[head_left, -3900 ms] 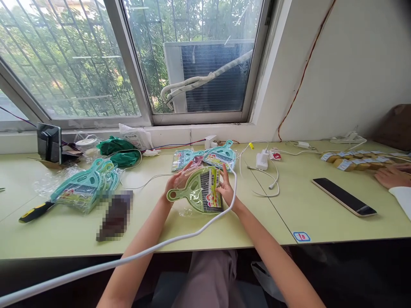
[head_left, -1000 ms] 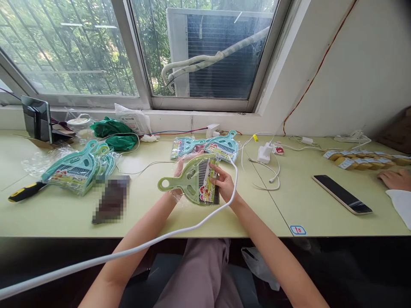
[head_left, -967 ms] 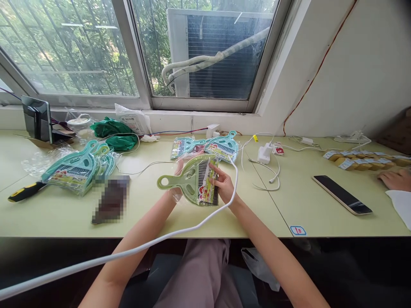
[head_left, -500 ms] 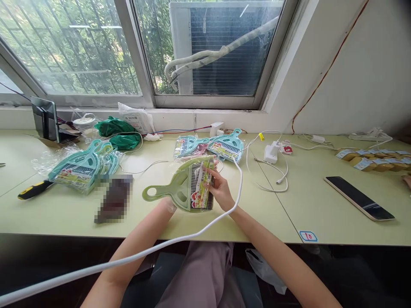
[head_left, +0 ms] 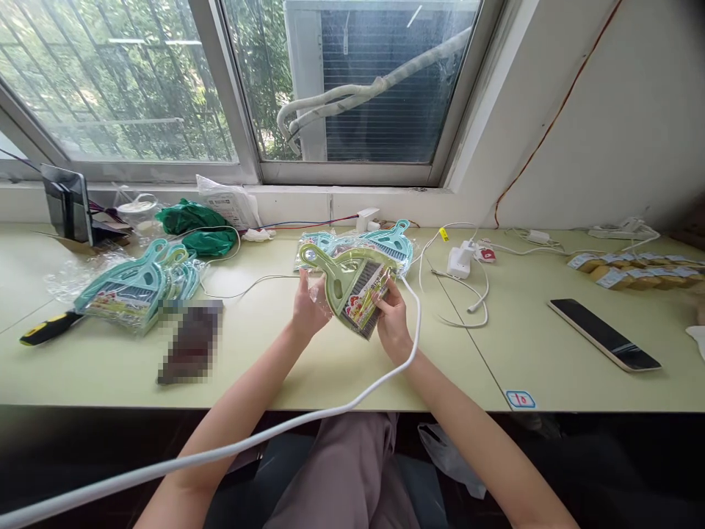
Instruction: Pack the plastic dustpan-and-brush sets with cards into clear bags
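Note:
A green dustpan with a grey-bristled brush [head_left: 344, 290], wrapped in clear film with a printed card, is held up over the table, its looped handle pointing up and left. My right hand [head_left: 393, 316] grips its wide end, thumb on the card and other fingers partly behind it. On the handle side is my left hand [head_left: 311, 305], thumb raised and palm showing against loose film; its fingertips are hidden behind the dustpan. Just beyond lie wrapped turquoise dustpan sets [head_left: 393, 242]. More turquoise sets [head_left: 129, 286] are stacked at the left.
A white cable [head_left: 341, 408] crosses in front of my forearms. On the left are a black-and-yellow handle [head_left: 49, 328], a blurred dark item [head_left: 190, 342] and a green bag [head_left: 206, 239]. Rightward are a white charger [head_left: 461, 261], a phone [head_left: 603, 334] and several yellow packets [head_left: 633, 273].
The green dustpan has tilted, its handle swinging upward and its brush end dipping. My left hand has come out from behind it at the left. The right hand keeps its grip.

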### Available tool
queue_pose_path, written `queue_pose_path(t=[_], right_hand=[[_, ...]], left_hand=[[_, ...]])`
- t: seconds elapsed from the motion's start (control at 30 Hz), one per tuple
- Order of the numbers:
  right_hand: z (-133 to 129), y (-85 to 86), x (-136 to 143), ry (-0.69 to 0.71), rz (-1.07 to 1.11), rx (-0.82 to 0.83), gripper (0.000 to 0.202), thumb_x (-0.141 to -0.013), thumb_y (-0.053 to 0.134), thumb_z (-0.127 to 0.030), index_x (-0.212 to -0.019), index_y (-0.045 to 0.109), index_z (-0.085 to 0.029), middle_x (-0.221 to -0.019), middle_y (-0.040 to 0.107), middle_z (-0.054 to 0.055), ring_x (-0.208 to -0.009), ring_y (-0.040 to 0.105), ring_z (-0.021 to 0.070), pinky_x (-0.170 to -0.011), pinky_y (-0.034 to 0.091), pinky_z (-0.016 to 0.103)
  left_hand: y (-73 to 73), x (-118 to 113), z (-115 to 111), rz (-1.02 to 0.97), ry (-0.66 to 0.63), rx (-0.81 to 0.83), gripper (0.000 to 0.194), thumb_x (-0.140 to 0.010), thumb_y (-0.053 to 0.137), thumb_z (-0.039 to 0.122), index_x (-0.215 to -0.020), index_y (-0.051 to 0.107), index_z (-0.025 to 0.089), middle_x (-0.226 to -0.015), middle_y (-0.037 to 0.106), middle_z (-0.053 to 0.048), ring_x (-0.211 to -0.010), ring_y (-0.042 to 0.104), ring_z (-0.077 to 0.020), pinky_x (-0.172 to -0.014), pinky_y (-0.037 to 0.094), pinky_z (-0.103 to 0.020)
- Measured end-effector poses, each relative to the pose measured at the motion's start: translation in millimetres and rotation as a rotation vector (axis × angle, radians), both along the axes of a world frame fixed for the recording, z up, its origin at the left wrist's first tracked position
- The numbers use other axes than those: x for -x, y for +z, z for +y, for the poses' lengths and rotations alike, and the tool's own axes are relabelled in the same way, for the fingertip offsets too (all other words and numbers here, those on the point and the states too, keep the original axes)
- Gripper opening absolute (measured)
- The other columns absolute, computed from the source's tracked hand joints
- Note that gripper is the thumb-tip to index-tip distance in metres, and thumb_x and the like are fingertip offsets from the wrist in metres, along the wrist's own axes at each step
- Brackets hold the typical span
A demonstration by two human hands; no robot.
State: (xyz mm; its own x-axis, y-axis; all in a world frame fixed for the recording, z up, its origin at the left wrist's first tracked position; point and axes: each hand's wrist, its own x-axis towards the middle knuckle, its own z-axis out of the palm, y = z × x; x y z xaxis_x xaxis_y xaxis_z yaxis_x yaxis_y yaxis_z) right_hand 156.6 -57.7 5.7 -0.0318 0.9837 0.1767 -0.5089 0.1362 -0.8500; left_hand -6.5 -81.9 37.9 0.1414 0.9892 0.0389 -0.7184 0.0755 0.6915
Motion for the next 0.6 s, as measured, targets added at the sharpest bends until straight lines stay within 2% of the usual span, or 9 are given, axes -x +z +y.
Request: queue_pose_path(t=[0.13,0.27,0.37,0.43,0.5,0.6], right_hand=[[-3,1.8,3,0.007,-0.022,-0.034,0.069,-0.073,0.069,-0.036,-0.137,0.044,-0.032,-0.136,0.054,0.003,-0.120,0.054,0.0248,-0.098,0.049,0.045],[-3,10.1,0,0.043,0.002,-0.087,0.069,-0.076,0.066,-0.037,-0.140,0.040,-0.033,-0.143,0.048,0.001,-0.125,0.050,0.0233,-0.101,0.047,0.043],[2,11.4,-6,-0.010,0.056,-0.075,0.072,-0.074,0.067,-0.035,-0.141,0.040,-0.033,-0.145,0.045,0.001,-0.126,0.049,0.0226,-0.103,0.045,0.044],[7,8.8,-8,-0.060,0.092,-0.044,0.074,-0.072,0.068,-0.032,-0.140,0.040,-0.034,-0.144,0.047,0.001,-0.126,0.050,0.0226,-0.105,0.043,0.044],[10,4.9,-9,-0.102,0.100,-0.017,0.075,-0.071,0.067,-0.031,-0.141,0.039,-0.034,-0.142,0.048,0.001,-0.126,0.049,0.0227,-0.105,0.042,0.045],[12,0.9,-4,-0.124,0.069,-0.004,0.076,-0.073,0.064,-0.032,-0.143,0.034,-0.035,-0.141,0.049,0.002,-0.124,0.052,0.0229,-0.103,0.044,0.046]], left_hand=[[-0.8,-11,2,0.010,-0.098,-0.005,0.077,-0.084,0.026,0.076,-0.127,0.059,0.021,-0.110,0.070,-0.009,-0.117,0.055,-0.0332,-0.099,0.043,-0.049],[3.3,-14,1,0.018,-0.111,0.006,0.079,-0.083,0.024,0.077,-0.125,0.060,0.021,-0.112,0.069,-0.009,-0.121,0.052,-0.0339,-0.100,0.040,-0.050],[7.4,-15,-2,-0.001,-0.108,-0.043,0.082,-0.080,0.027,0.080,-0.128,0.058,0.021,-0.119,0.066,-0.009,-0.126,0.048,-0.0340,-0.103,0.038,-0.049],[7.3,-19,-2,0.002,-0.077,-0.116,0.078,-0.079,0.037,0.078,-0.130,0.055,0.022,-0.125,0.063,-0.008,-0.128,0.046,-0.0330,-0.104,0.037,-0.047],[4.0,-27,0,0.058,-0.042,-0.162,0.064,-0.079,0.057,0.064,-0.128,0.056,0.023,-0.124,0.063,-0.008,-0.125,0.049,-0.0314,-0.104,0.038,-0.044],[-3.4,-43,6,0.168,0.061,-0.122,0.049,-0.073,0.076,0.031,-0.118,0.062,0.021,-0.113,0.068,-0.007,-0.115,0.057,-0.0290,-0.101,0.040,-0.041]])
